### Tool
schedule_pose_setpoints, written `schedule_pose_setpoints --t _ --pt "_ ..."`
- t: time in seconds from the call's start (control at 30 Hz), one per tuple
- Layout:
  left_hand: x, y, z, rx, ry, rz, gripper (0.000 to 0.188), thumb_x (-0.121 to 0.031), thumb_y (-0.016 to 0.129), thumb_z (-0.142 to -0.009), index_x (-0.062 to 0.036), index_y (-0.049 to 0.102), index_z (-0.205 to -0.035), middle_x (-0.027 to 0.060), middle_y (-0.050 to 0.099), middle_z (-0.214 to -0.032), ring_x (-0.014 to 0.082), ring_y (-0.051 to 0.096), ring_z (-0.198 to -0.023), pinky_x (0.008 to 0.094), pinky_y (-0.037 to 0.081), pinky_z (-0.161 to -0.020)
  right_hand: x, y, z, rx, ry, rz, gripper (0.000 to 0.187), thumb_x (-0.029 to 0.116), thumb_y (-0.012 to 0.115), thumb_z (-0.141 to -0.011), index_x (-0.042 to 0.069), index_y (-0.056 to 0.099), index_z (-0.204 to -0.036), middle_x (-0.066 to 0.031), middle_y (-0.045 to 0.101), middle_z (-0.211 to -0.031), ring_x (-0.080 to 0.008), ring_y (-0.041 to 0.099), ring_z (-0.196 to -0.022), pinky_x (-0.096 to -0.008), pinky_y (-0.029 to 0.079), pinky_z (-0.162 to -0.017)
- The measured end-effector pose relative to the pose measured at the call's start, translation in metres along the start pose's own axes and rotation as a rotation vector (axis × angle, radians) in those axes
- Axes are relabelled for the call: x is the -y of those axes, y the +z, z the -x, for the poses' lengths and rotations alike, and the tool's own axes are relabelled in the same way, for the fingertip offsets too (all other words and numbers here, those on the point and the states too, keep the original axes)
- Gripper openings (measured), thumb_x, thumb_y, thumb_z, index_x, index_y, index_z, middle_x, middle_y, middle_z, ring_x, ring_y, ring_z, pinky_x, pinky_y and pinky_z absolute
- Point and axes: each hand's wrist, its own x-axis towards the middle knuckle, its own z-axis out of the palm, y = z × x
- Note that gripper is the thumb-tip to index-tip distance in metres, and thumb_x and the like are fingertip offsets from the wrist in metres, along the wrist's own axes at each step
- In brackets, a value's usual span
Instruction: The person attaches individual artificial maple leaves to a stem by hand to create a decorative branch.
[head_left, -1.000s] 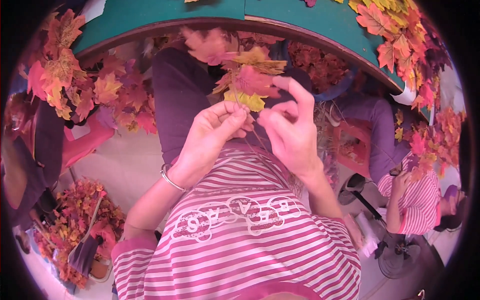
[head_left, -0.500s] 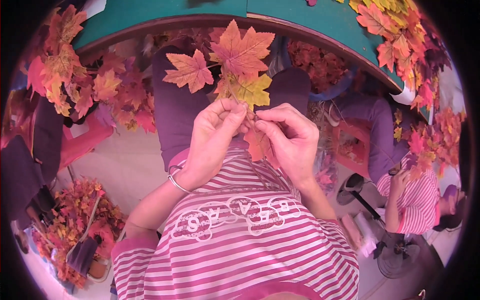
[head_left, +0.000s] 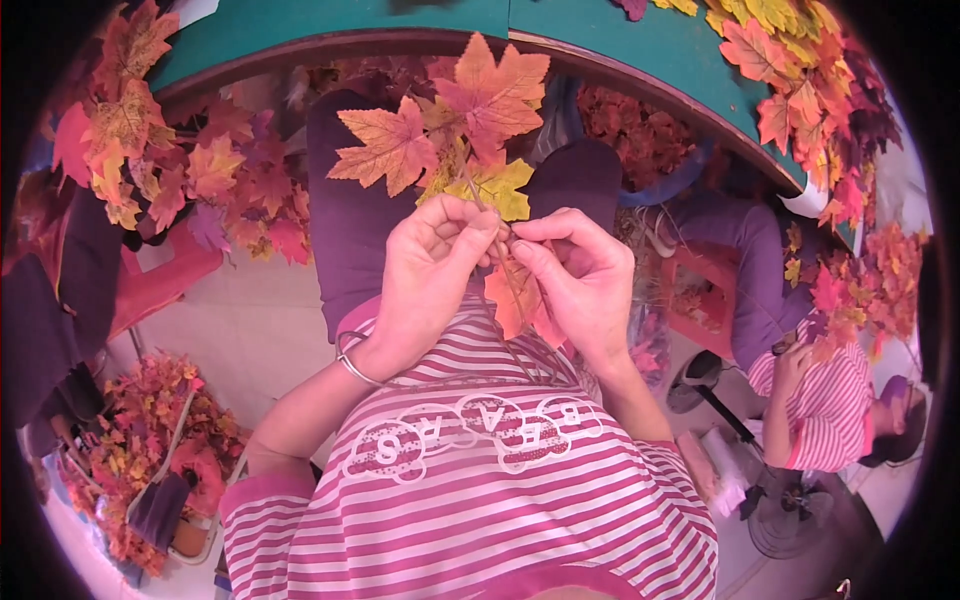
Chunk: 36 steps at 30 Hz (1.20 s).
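Both hands are closed on an artificial maple-leaf garland over my lap. My left hand (head_left: pixel 432 268) pinches its thin brown stem between thumb and fingers. Close beside it, my right hand (head_left: pixel 580 275) pinches the same stem, or a leaf stalk on it; the fingertips hide which. Above the hands spread a large orange-pink maple leaf (head_left: pixel 492 98), a second orange leaf (head_left: pixel 390 148) to its left and a yellow leaf (head_left: pixel 497 190) beneath. An orange leaf (head_left: pixel 515 298) hangs below the fingers, and the stem trails down toward my striped shirt.
A green-topped table (head_left: pixel 400 25) curves across the far side, with leaf garlands (head_left: pixel 790 80) at its right end. More leaves hang at the left (head_left: pixel 210 170). A leaf heap (head_left: pixel 150 440) lies lower left. At right sits another person (head_left: pixel 815 400), near a black fan (head_left: pixel 790 510).
The left orange leaf has swung and now faces up more fully, while the leaf cluster has shifted slightly. Both hands keep their pinch in nearly the same place.
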Motion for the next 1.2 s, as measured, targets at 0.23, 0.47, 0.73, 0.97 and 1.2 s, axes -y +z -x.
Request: schedule_pose_setpoints --t 0.23,0.47,0.73,0.97,1.2 --pt "0.001 -0.001 -0.003 0.007 -0.038 0.155 0.010 -0.008 0.061 -0.102 0.0005 0.063 -0.105 0.0070 0.070 -0.101 0.0086 0.063 -0.089 0.0244 0.051 -0.080 0.002 0.000 -0.005 -0.012 0.057 -0.083 0.014 -0.010 0.069 -0.090 -0.008 0.068 -0.104 -0.0072 0.068 -0.097 -0.0113 0.068 -0.091 -0.0243 0.057 -0.082" --pt "0.006 0.002 -0.005 -0.002 0.033 0.028 0.009 -0.008 0.064 -0.101 0.0006 0.063 -0.104 0.0048 0.069 -0.095 0.0078 0.064 -0.085 0.0232 0.052 -0.077 -0.002 0.002 -0.003 -0.047 0.018 0.083 0.012 -0.009 0.072 -0.087 -0.006 0.070 -0.099 -0.0070 0.069 -0.094 -0.0106 0.068 -0.087 -0.0245 0.056 -0.078" --pt "0.015 0.004 0.002 -0.018 -0.039 0.021 0.009 -0.010 0.066 -0.100 -0.0012 0.063 -0.101 0.0023 0.068 -0.094 0.0060 0.062 -0.082 0.0219 0.051 -0.075 -0.007 0.002 0.004 -0.073 -0.035 0.333 0.012 -0.009 0.075 -0.082 -0.005 0.070 -0.093 -0.0101 0.069 -0.085 -0.0140 0.069 -0.075 -0.0255 0.055 -0.067" --pt "0.010 -0.006 -0.011 0.057 -0.263 0.194 0.008 -0.015 0.062 -0.104 -0.0070 0.063 -0.104 0.0003 0.067 -0.097 0.0063 0.061 -0.083 0.0226 0.052 -0.079 -0.009 0.004 -0.013 -0.060 -0.292 0.553 0.015 -0.009 0.075 -0.079 -0.004 0.067 -0.090 -0.0126 0.065 -0.081 -0.0231 0.068 -0.068 -0.0308 0.054 -0.062" --pt "0.004 -0.012 -0.039 0.189 -0.658 0.341 0.027 -0.034 0.050 -0.109 -0.0113 0.056 -0.123 0.0028 0.060 -0.109 0.0193 0.064 -0.101 0.0364 0.056 -0.089 -0.019 -0.007 -0.038 0.038 -0.614 1.142 0.020 0.008 0.068 -0.077 0.007 0.056 -0.093 -0.0120 0.052 -0.083 -0.0302 0.064 -0.069 -0.0415 0.052 -0.055"
